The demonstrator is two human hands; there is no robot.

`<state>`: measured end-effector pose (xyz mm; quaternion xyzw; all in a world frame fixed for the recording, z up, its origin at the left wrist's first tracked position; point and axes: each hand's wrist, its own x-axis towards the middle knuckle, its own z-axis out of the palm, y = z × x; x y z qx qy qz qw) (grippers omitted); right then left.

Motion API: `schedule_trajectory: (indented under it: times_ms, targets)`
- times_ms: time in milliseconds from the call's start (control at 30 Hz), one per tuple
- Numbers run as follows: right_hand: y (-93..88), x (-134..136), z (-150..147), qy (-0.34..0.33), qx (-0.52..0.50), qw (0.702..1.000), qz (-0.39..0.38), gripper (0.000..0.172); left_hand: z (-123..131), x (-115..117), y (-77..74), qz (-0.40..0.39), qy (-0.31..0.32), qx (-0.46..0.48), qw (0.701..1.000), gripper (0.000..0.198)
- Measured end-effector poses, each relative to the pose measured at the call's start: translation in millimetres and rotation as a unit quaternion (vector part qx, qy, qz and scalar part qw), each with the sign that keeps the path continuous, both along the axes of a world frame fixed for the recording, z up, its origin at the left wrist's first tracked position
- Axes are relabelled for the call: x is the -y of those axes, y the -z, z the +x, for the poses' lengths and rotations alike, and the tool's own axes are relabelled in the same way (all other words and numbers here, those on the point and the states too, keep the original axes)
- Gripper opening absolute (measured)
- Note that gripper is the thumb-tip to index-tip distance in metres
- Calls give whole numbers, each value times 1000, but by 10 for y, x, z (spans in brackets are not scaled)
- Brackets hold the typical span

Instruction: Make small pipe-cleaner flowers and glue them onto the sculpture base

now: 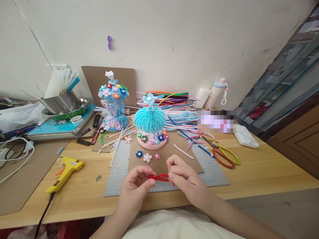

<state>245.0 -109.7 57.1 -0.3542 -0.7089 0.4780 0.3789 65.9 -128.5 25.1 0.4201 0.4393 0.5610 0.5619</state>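
Observation:
My left hand and my right hand both pinch a short red pipe cleaner, bent into a loop, over the near edge of a grey cutting mat. Just beyond lie a blue, a white and a pink pipe-cleaner flower on brown cardboard. Behind them stands a blue dome-shaped pipe-cleaner model on a pink base. A taller blue flowered model stands at the back left.
A yellow glue gun lies on the wooden table at the left, its cord running off the front edge. Red and yellow scissors lie right of the mat. Coloured pipe cleaners are heaped at the back. A metal bowl sits on books.

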Motion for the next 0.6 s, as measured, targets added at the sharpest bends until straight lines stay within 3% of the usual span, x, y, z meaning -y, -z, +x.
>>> schedule_trajectory:
  times_ms: [200, 500, 600]
  targets:
    - [-50, 27, -62, 4, 97, 991, 89, 27, -6, 22, -45, 68, 10, -53, 996, 14]
    - [-5, 34, -97, -21, 146, 982, 119, 27, -2, 52, -56, 133, 68, -182, 972, 8]
    - [39, 21, -106, -6, 126, 988, 93, 18, 4, 46, -67, 132, 50, -207, 968, 4]
